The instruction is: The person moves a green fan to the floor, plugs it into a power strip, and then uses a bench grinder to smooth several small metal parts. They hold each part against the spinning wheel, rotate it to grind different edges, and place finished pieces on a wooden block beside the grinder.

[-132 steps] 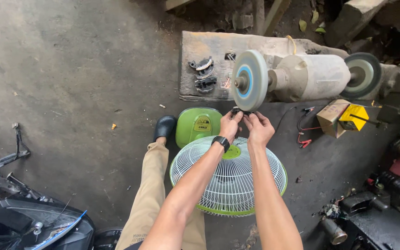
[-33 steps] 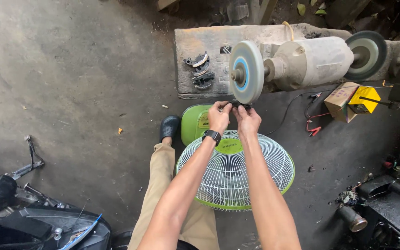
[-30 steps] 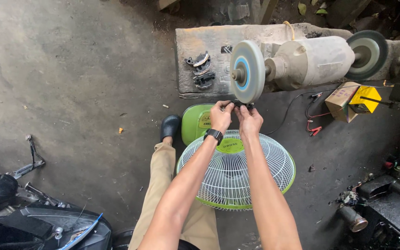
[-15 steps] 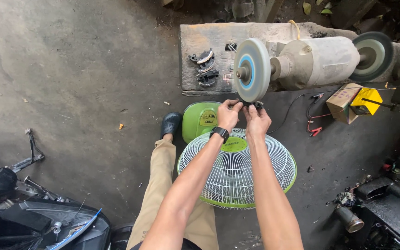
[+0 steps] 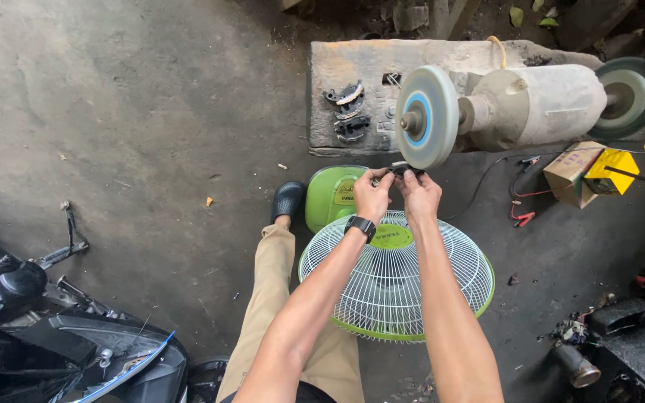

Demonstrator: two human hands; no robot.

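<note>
My left hand (image 5: 372, 195), with a black watch on the wrist, and my right hand (image 5: 420, 195) pinch together a small dark part (image 5: 399, 170), probably a brake pad. They hold it against the lower rim of the grey grinding wheel (image 5: 427, 127) of a bench grinder (image 5: 535, 104). Both forearms reach out over a green fan with a white wire grille (image 5: 397, 277) that stands on the floor just below the hands.
Several dark brake pads (image 5: 347, 113) lie on the concrete block (image 5: 352, 67) that carries the grinder. A second wheel (image 5: 630, 97) sits at the grinder's right end. A cardboard and yellow box (image 5: 590, 171) and red clips (image 5: 522, 216) lie right. A motorcycle (image 5: 31, 321) stands bottom left.
The view has shifted a little; my hands stay together on the small part at the wheel's lower rim, held slightly further right than a second ago.
</note>
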